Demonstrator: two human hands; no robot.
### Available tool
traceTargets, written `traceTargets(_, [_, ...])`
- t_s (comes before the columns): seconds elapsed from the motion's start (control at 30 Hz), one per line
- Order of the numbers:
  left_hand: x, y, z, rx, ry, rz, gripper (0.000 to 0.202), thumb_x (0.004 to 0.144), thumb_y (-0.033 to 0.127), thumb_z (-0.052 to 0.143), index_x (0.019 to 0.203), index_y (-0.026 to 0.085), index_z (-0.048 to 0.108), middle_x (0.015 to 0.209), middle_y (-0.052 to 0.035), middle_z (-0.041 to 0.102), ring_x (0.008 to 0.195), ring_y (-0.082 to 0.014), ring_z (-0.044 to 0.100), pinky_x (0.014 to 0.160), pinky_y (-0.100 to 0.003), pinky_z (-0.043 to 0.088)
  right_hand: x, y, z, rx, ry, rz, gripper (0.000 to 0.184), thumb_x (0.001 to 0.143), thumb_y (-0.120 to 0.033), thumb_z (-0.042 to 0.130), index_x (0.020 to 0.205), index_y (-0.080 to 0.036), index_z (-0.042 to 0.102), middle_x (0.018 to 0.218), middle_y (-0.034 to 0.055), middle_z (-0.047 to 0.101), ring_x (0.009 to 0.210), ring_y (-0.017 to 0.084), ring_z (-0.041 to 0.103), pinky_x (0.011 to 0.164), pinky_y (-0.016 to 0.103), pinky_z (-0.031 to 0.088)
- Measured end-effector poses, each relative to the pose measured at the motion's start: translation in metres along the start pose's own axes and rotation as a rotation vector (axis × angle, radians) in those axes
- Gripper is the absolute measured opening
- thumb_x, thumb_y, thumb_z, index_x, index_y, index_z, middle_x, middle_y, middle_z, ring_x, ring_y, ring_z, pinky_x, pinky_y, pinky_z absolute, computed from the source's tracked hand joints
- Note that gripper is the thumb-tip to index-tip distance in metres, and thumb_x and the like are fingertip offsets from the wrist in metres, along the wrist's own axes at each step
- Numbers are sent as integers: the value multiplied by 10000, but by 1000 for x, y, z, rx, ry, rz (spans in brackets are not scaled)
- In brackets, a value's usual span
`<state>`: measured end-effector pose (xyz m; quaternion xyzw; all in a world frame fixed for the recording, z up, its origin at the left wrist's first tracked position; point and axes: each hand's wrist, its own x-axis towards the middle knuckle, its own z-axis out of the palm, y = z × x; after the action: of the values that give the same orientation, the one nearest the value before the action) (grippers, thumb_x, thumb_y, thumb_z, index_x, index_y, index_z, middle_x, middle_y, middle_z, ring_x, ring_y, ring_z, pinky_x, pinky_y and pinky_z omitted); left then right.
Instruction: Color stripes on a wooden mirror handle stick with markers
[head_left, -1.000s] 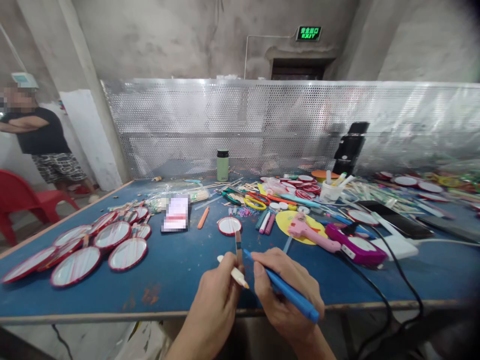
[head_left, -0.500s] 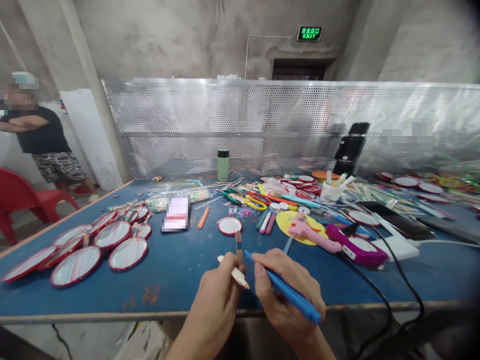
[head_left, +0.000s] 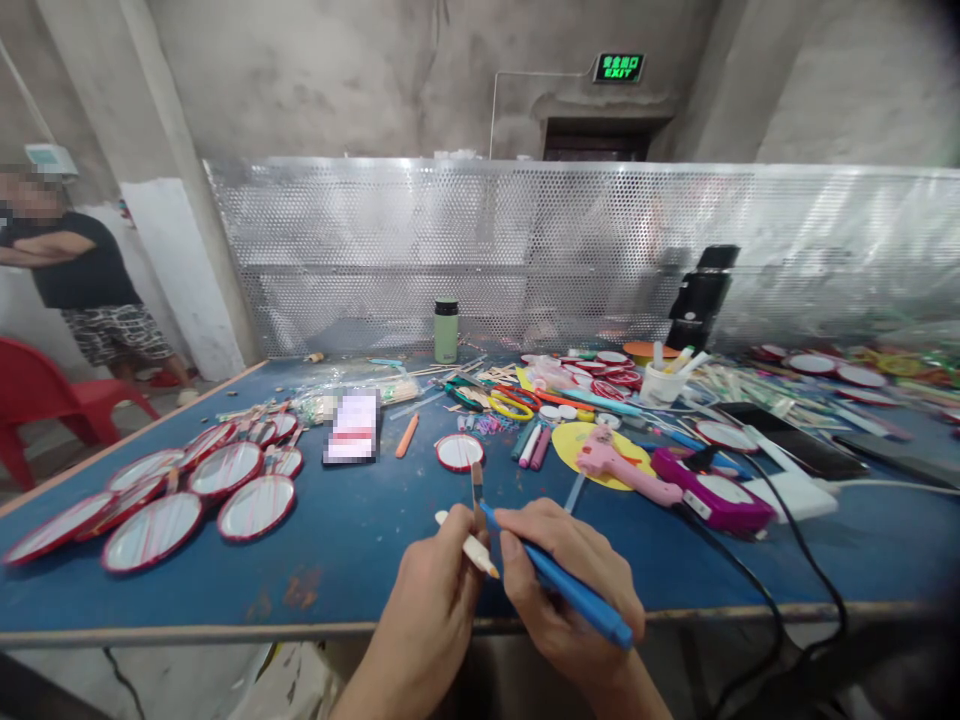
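My left hand [head_left: 431,590] is closed around a wooden stick [head_left: 478,487] with a dark painted band, and a white marker [head_left: 478,555] with an orange-yellow tip is tucked in the same grip. The stick's far end overlaps a small red-rimmed round mirror [head_left: 459,451]; whether the two are joined I cannot tell. My right hand [head_left: 574,575] holds a blue marker [head_left: 581,590] like a pen. Its tip meets the right side of the stick, just above my left thumb.
Red-rimmed mirrors [head_left: 152,533] lie piled at left, near a phone [head_left: 352,428] and an orange marker [head_left: 407,436]. Several markers [head_left: 535,446], scissors [head_left: 513,404], a pink glue gun [head_left: 626,470] with cables and a cup [head_left: 663,384] lie ahead and right. A person [head_left: 82,265] stands far left.
My right hand has shifted slightly left, bringing the blue marker's tip from beside the stick onto it. My left hand stays in place.
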<state>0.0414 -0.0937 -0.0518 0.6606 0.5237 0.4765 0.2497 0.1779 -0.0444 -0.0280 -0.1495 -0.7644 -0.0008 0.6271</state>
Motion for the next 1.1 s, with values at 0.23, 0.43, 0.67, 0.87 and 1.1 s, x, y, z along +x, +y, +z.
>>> traceTargets(0.23, [2,3,0,-9,22,0,181,981,259,375,812,226,431,658,55,492,598,-128,436,567,-221,286,1,0,1,37,-12,-4,172,856,-57,596,957,-174,670,748,16,712,655,134,683,617,245,547])
traceTargets(0.43, [2,2,1,-1,28,11,183,977,262,387,800,227,422,660,52,494,597,-130,437,563,-226,275,0,2,2,49,-9,-4,176,853,-49,602,970,-167,662,764,25,713,679,142,685,616,247,546])
traceTargets(0.67, [1,0,1,-3,0,2,200,1001,288,375,816,225,419,676,51,498,612,-131,432,574,-233,272,4,1,4,49,-1,-12,167,851,-42,604,959,-154,666,755,31,709,660,141,676,608,247,536])
traceTargets(0.87, [2,-2,1,-20,-8,1,197,1003,285,380,818,226,411,683,59,489,613,-125,418,578,-232,273,-1,2,2,18,-7,-16,144,863,-61,596,949,-158,661,755,18,708,667,127,676,637,236,537])
traceTargets(1.1, [1,-1,1,-11,-6,15,173,982,224,365,813,230,400,667,68,464,608,-126,420,576,-230,269,1,0,1,-13,0,-24,129,863,-77,601,934,-168,658,765,15,721,693,126,686,639,226,536])
